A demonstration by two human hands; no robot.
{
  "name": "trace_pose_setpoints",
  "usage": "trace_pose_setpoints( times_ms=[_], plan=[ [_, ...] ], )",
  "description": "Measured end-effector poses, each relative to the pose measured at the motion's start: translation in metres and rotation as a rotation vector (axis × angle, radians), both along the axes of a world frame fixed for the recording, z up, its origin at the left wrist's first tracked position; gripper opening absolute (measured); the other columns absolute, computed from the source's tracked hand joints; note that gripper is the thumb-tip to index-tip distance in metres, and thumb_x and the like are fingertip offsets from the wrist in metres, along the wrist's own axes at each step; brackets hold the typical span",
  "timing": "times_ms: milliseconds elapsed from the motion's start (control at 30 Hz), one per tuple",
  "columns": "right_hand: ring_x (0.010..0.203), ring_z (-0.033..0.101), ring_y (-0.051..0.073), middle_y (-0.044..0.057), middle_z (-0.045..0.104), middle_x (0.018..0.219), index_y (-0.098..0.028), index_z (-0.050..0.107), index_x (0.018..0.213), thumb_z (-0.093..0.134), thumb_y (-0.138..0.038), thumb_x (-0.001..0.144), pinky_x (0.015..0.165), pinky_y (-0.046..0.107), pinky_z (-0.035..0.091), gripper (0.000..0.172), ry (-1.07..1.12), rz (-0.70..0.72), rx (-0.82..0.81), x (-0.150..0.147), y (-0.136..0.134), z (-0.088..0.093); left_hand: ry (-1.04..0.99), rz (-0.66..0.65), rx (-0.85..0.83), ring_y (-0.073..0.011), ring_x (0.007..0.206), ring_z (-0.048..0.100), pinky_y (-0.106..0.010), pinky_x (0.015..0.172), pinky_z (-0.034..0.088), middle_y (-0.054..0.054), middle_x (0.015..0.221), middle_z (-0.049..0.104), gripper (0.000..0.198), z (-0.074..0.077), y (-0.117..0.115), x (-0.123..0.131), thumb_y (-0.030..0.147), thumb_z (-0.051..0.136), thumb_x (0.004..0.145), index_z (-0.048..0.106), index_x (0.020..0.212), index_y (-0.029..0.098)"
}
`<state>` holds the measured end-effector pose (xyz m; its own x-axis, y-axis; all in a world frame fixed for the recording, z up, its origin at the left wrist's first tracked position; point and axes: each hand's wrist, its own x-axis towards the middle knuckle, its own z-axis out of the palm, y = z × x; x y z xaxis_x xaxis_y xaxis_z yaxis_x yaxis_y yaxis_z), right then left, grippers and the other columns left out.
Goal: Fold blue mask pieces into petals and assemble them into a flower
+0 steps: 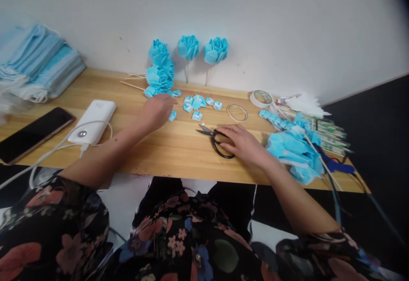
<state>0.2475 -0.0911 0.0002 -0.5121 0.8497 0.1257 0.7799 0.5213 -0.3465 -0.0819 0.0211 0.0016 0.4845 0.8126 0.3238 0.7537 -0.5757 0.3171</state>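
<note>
My left hand (159, 113) is over the wooden table, its fingers bent down beside small blue folded pieces (172, 115); whatever is between the fingertips is hidden. Black-handled scissors (220, 148) lie at the middle with blades pointing left, and my right hand (240, 141) rests with its fingers on their handles. Further small blue pieces (198, 101) lie between and beyond the hands. Behind my left hand is a pile of blue paper flowers (159, 76) on sticks. Two more blue flowers (188, 47) stand against the wall.
At left are stacked blue masks (41, 66), a phone (35, 134) and a white power bank (93, 121) with a cable. To the right are tape rolls (261, 98), crumpled blue material (295, 151) and green-white packets (332, 136). The table's front edge (185, 177) runs before me.
</note>
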Motion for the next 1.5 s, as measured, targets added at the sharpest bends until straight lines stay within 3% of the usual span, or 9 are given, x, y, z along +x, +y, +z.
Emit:
trace_pose_setpoints(
  times_ms=[133,233,467,767,933,1133,1267,1400,1500],
  plan=[
    [0.125,0.061,0.032,0.012,0.065,0.137,-0.025,0.058,0.142,0.060,-0.027,0.094,0.107,0.055,0.051,0.047,-0.012,-0.068,0.027,-0.001,-0.016,-0.010,0.071,-0.188,0.050,-0.0247,0.107,0.068,-0.037,0.095,0.049,-0.011,0.112,0.076,0.034,0.010,-0.014,0.027,0.018,0.046,0.095,0.075,0.111,0.018],
    [0.123,0.062,0.031,0.012,0.066,0.134,-0.025,0.058,0.140,0.060,-0.023,0.093,0.106,0.053,0.053,0.047,-0.008,-0.070,0.030,-0.003,-0.025,-0.006,0.108,-0.205,0.043,-0.0244,0.102,0.069,-0.036,0.090,0.049,-0.012,0.107,0.078,0.034,0.015,-0.020,0.040,0.018,0.044,0.097,0.077,0.109,0.016],
    [0.120,0.064,0.029,0.012,0.069,0.130,-0.024,0.059,0.135,0.062,-0.024,0.093,0.102,0.050,0.055,0.041,0.024,-0.003,0.034,-0.001,-0.041,0.000,-0.047,-0.276,-0.115,-0.0219,0.097,0.072,-0.031,0.083,0.050,-0.008,0.107,0.080,0.029,0.003,-0.030,0.044,0.025,0.051,0.096,0.078,0.104,0.019],
    [0.111,0.067,0.035,0.016,0.073,0.120,-0.016,0.062,0.129,0.067,-0.026,0.088,0.095,0.052,0.056,0.043,-0.079,-0.309,0.131,0.022,-0.046,-0.008,-0.251,-0.097,-0.115,-0.0177,0.077,0.067,-0.028,0.071,0.046,-0.008,0.096,0.080,0.031,0.008,-0.018,0.019,0.027,0.052,0.091,0.080,0.099,0.017],
    [0.111,0.067,0.034,0.015,0.073,0.118,-0.017,0.064,0.128,0.058,-0.037,0.098,0.094,0.050,0.056,0.037,-0.116,-0.327,0.174,0.021,-0.046,0.001,-0.309,-0.018,-0.137,-0.0160,0.068,0.060,-0.027,0.063,0.040,-0.006,0.084,0.077,0.031,0.010,-0.016,0.014,0.033,0.053,0.091,0.079,0.095,0.017],
    [0.111,0.067,0.032,0.015,0.073,0.118,-0.017,0.069,0.122,0.054,-0.035,0.100,0.095,0.049,0.056,0.032,-0.072,-0.266,0.269,0.012,-0.028,0.010,-0.322,0.025,-0.151,-0.0148,0.063,0.053,-0.027,0.060,0.035,-0.002,0.066,0.066,0.028,0.016,-0.019,0.014,0.035,0.053,0.090,0.070,0.074,0.018],
    [0.114,0.066,0.030,0.014,0.073,0.120,-0.018,0.071,0.121,0.054,-0.033,0.099,0.098,0.045,0.055,0.032,-0.033,-0.252,0.276,0.002,-0.008,0.009,-0.319,0.130,-0.139,-0.0139,0.058,0.046,-0.028,0.057,0.031,0.001,0.056,0.053,0.031,0.023,-0.018,0.010,0.039,0.054,0.089,0.066,0.069,0.018],
    [0.117,0.065,0.029,0.013,0.074,0.122,-0.018,0.071,0.121,0.047,-0.029,0.100,0.102,0.044,0.051,0.034,-0.004,-0.310,0.242,-0.003,0.035,0.011,-0.315,0.207,-0.121,-0.0135,0.058,0.044,-0.028,0.057,0.029,0.001,0.056,0.052,0.032,0.025,-0.016,0.007,0.041,0.053,0.089,0.064,0.069,0.019],
    [0.113,0.068,0.029,0.013,0.075,0.121,-0.018,0.072,0.122,0.043,-0.025,0.100,0.096,0.041,0.052,0.037,-0.021,-0.470,0.178,-0.005,0.078,0.015,-0.282,0.216,-0.111,-0.0135,0.057,0.044,-0.028,0.056,0.028,0.001,0.055,0.050,0.031,0.022,-0.016,0.007,0.040,0.053,0.089,0.064,0.069,0.019]
  ],
)
